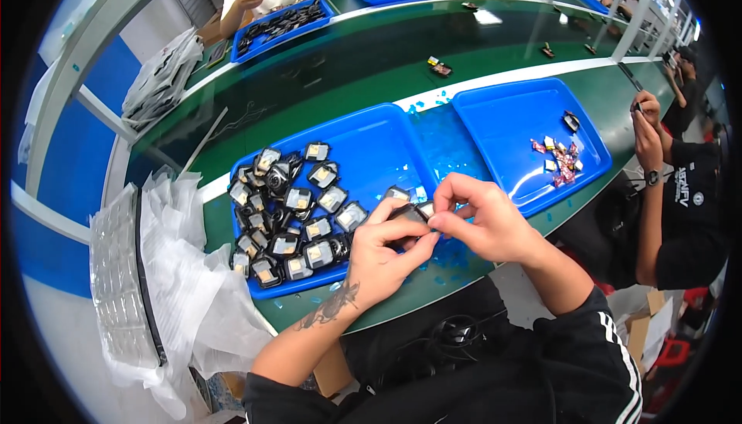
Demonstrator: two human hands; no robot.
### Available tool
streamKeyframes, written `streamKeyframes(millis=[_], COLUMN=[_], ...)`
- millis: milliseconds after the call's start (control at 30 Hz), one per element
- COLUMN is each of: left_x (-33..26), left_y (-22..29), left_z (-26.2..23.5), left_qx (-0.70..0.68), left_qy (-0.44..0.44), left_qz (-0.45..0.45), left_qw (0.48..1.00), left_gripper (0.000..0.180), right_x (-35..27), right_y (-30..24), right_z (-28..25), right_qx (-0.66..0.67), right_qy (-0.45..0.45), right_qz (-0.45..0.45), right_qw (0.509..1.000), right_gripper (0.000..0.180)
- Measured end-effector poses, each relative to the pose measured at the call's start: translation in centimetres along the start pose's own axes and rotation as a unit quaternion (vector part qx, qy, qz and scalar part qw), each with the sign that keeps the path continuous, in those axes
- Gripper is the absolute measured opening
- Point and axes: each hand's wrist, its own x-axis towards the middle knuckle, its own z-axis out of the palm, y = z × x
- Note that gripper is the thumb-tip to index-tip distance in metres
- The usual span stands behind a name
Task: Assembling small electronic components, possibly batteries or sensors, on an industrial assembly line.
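Nearly closed, left fingers [396,230] and right fingers [470,187] pinch a device [406,213] near the left tray's [367,149] edge.

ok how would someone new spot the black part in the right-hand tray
Find the blue tray just beyond the right hand. Near its right edge, beside a pile of small red and white pieces, lies the black part. It is darker than they are and sits just off the pile.

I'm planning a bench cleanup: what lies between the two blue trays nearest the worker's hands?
The head view shows small blue scraps strewn over the bench between the left tray and right tray.
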Motion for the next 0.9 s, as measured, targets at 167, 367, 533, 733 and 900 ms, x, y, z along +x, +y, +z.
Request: streamKeyframes(millis=[167, 367, 533, 733, 900], left_x=[0.1, 0.2, 0.5, 0.6, 0.7], left_y=[-0.8, -1.2, -0.7, -0.4, -0.5], left_z=[-0.3, -0.7, -0.5, -1.0, -0.8], left_qx=[-0.028, -0.04, -0.094, -0.144, -0.207], left_qy=[0.015, 0.042, 0.031, -0.034, -0.032], left_qz=[-0.014, -0.017, -0.077, -0.105, -0.087], left_qw=[0.999, 0.998, 0.992, 0.983, 0.974], left_gripper=[0.01, 0.011, 0.009, 0.01, 0.02], right_x=[0.4, -0.3, 0.0, -0.1, 0.4], right_y=[0.0, -0.1, 2.5, 0.5, 2.2], right_z=[1.3, 1.4, -0.8, 0.6, 1.1], right_qx=[-0.16, -0.265, -0.358, 0.013, 0.206], right_qy=[0.045, 0.062, 0.149, 0.062, 0.058], right_qz=[-0.1, -0.202, -0.077, -0.015, -0.062], right_qw=[0.981, 0.941, 0.919, 0.998, 0.975], right_gripper=[0.015, 0.013, 0.018, 0.02, 0.012])
